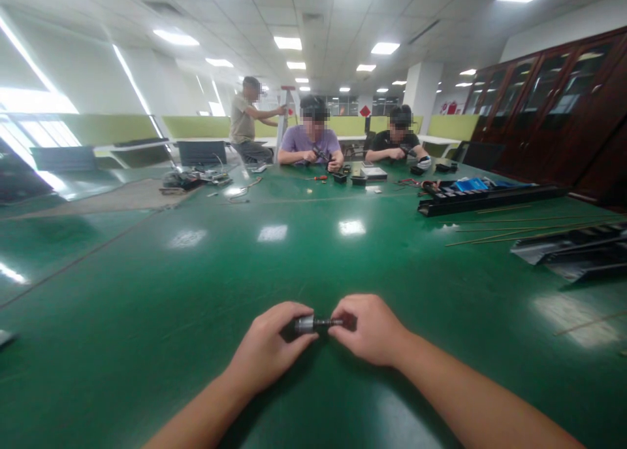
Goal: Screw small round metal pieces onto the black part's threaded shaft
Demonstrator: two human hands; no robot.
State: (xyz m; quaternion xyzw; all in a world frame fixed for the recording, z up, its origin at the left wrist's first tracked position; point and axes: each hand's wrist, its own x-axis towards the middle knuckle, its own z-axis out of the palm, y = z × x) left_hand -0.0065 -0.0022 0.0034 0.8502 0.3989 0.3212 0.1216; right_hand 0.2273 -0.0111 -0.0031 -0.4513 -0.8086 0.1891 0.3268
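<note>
Just above the green table (235, 259), my left hand (267, 344) grips a short silver-and-black cylinder (304, 324) between thumb and fingers. A thin dark ribbed shaft (327, 322), which looks like a screw or a spring, runs from the cylinder toward the right. My right hand (369, 328) pinches the far end of that shaft, fingertips and thumb closed around it. A dark reddish bit shows inside the right hand's grip; what it is cannot be made out. The whole piece lies level between both hands.
Across the table two people sit handling dark parts, near small black boxes (359, 180) and a red screwdriver (321, 178). Black metal channels (480, 200) and thin brass-coloured rods (509, 229) lie at right. Tangled parts (189, 180) sit far left. Another person stands by a ladder (283, 119).
</note>
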